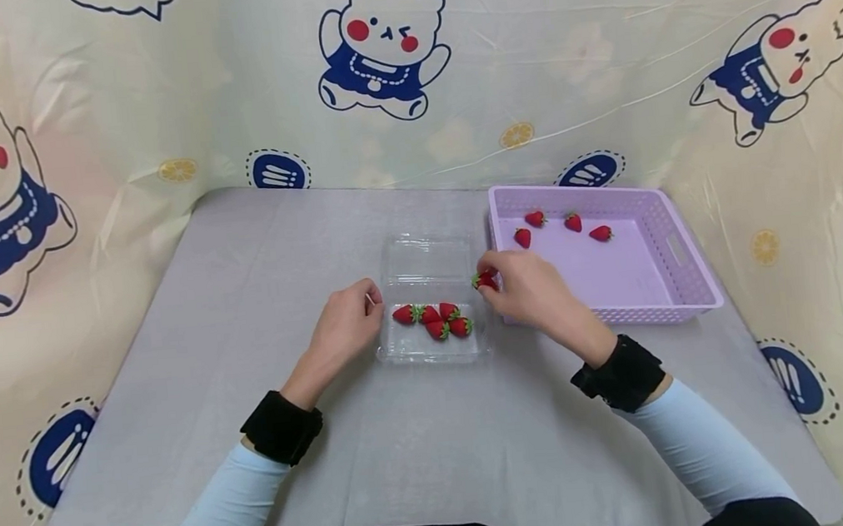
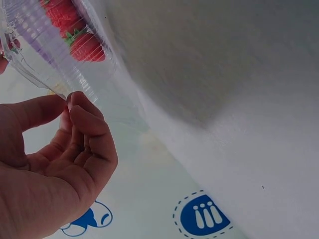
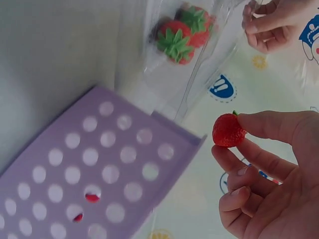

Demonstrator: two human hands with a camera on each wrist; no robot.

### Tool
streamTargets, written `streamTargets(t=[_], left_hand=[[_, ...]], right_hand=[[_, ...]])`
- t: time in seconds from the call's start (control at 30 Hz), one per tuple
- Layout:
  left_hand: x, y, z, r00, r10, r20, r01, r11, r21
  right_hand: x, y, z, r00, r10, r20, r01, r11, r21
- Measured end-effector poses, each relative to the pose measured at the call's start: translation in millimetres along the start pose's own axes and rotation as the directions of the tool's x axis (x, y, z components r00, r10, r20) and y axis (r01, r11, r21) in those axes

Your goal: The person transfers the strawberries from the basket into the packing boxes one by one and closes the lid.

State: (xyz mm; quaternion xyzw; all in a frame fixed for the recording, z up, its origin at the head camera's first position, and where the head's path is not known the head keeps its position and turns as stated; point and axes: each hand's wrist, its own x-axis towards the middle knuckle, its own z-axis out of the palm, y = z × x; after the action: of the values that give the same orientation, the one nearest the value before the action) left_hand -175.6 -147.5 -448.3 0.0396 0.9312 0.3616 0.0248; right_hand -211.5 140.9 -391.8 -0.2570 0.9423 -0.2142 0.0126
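A red strawberry with a green leafy cap (image 3: 228,131) is raised just right of the clear plastic clamshell container (image 1: 433,355), pinched between the thumb and fingers of the right hand (image 1: 532,287), while the left hand (image 1: 344,320) pinches the container's left edge between thumb and forefinger. The clamshell lies with its lid (image 1: 427,256) folded back on its far side and five strawberries (image 1: 438,331) in its near half. To the container's right, a lilac perforated plastic basket (image 1: 581,282) holds four strawberries (image 1: 573,222), and beneath the container spreads a grey-covered table (image 1: 379,467).
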Motion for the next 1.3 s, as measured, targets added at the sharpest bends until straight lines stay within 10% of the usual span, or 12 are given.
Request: streamTargets(t=[1.3], left_hand=[[1.6, -2.1, 2.2, 1.0, 0.013, -0.007, -0.013, 1.0, 0.01]], right_hand=[[10.1, -36, 54, 0.979, -0.184, 0.089, 0.18, 0.983, 0.045]])
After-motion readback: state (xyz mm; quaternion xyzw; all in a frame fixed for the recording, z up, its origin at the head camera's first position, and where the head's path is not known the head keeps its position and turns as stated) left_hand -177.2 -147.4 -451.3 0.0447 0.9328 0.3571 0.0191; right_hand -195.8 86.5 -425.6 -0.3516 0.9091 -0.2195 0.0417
